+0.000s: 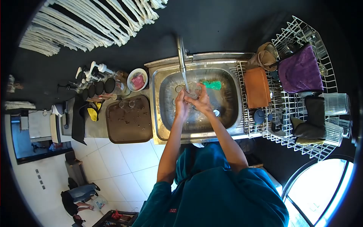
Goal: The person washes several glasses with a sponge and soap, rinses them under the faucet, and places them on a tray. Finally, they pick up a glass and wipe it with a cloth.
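Note:
Over the sink [157, 98], a clear glass [193, 89] is held between both of my hands, close to the water running from the faucet [181, 56]. My left hand [182, 104] is closed around the glass's left side. On the other side, my right hand [203, 100] grips it with fingers curled around. A green scrubbing sponge [211, 84] lies in the sink beyond my right hand. Several other clear glass pieces rest in the sink, partly hidden by my hands and forearms.
At left are a brown tray [129, 132] with two small glasses, a white bowl [137, 70] holding something pink, and several pump bottles [94, 70]. A white wire rack [278, 108] at right carries cloths and glasses. A person [77, 200] sits at lower left.

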A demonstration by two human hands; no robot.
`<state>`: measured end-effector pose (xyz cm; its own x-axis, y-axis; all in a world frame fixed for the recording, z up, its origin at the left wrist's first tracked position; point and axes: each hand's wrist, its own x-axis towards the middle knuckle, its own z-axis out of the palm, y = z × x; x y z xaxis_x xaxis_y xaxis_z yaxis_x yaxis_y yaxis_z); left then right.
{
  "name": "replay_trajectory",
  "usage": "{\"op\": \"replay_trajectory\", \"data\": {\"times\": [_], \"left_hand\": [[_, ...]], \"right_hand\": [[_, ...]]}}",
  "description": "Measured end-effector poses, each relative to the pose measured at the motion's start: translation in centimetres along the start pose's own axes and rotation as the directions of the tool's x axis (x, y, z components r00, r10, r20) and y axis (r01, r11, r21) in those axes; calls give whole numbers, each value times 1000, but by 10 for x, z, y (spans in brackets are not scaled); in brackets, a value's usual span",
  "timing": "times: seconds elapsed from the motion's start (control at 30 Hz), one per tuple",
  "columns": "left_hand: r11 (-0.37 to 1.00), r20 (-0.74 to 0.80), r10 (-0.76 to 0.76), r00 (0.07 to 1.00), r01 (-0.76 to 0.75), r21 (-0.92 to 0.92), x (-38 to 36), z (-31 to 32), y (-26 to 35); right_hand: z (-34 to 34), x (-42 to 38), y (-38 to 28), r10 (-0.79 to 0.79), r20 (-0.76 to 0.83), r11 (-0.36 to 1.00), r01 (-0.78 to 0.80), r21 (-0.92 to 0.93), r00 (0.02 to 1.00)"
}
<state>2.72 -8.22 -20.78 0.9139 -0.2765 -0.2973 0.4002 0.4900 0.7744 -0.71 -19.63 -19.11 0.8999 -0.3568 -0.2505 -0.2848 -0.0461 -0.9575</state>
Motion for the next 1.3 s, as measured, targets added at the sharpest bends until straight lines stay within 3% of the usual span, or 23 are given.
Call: {"op": "replay_trajectory", "data": {"times": [0.07,0.13,0.17,0.2,0.23,0.27,0.3,0.33,0.37,0.4,0.47,0.5,0.57,0.63,0.67,0.7,0.73,0.77,0.87,0.97,1.03,1.13,1.3], "left_hand": [[951,21,-305,952,305,-56,-11,1,11],[934,88,-330,940,339,-116,-15,2,14],[910,161,-353,922,378,-167,-17,2,15],[910,156,-354,922,378,-169,-20,0,10],[949,43,-261,964,264,-174,-19,-3,5],[976,-67,-155,986,142,-165,-14,-5,2],[978,-65,-146,987,134,-161,-12,-7,0],[999,-135,-51,990,52,7,-12,-9,-3],[984,-190,52,980,-18,176,-12,-13,-7],[985,-197,52,979,-17,174,-11,-17,-8],[897,-131,169,977,-98,430,-6,-27,-14],[899,-138,165,977,-91,429,-7,-25,-11],[721,-105,296,949,-149,677,-10,-21,-7],[631,-52,295,954,-153,761,-22,-8,11],[530,7,292,956,-168,831,-26,-1,19],[531,3,290,957,-163,832,-26,-4,16],[367,143,364,920,-283,886,-25,-7,13],[188,291,409,865,-392,901,-26,-9,10],[75,421,270,866,-455,887,-36,-5,14],[149,337,191,922,-367,918,-53,-1,18],[169,339,239,910,-382,908,-60,-10,16],[211,325,317,891,-401,891,-70,-28,22],[209,238,456,858,-363,908,-88,-65,63]], "right_hand": [[0,-1,5,21,65,995,-28,100,998],[-3,-13,-21,64,165,946,-112,305,984],[-3,-12,-17,63,170,946,-113,303,983],[-4,-10,-4,-55,69,997,58,-47,996],[-6,-6,2,-209,13,896,197,-399,978],[-8,-1,6,-221,11,896,207,-393,975],[-11,-2,9,-150,102,957,170,-234,983],[-14,-2,16,-89,206,991,107,-79,975],[-16,-3,23,-91,210,991,110,-81,973],[-17,-6,30,-116,179,984,138,-113,977],[-21,-18,47,-129,158,977,153,-149,979],[-26,-25,49,-88,151,986,107,-127,985],[-37,-38,60,-40,145,993,56,-105,989],[-49,-47,92,-39,110,882,86,-463,993],[-53,-54,102,-36,112,882,84,-464,993],[-55,-63,106,30,10,816,-18,-577,999],[-57,-68,109,83,-99,731,-128,-670,992],[-57,-70,112,88,-99,730,-132,-671,991],[-58,-73,127,74,-150,721,-157,-675,986],[-58,-71,139,97,-121,723,-154,-673,988],[-56,-67,143,188,-84,676,-191,-711,979],[-54,-65,139,137,-108,593,-169,-788,985],[-66,-55,143,219,-58,578,-178,-797,974]]}}
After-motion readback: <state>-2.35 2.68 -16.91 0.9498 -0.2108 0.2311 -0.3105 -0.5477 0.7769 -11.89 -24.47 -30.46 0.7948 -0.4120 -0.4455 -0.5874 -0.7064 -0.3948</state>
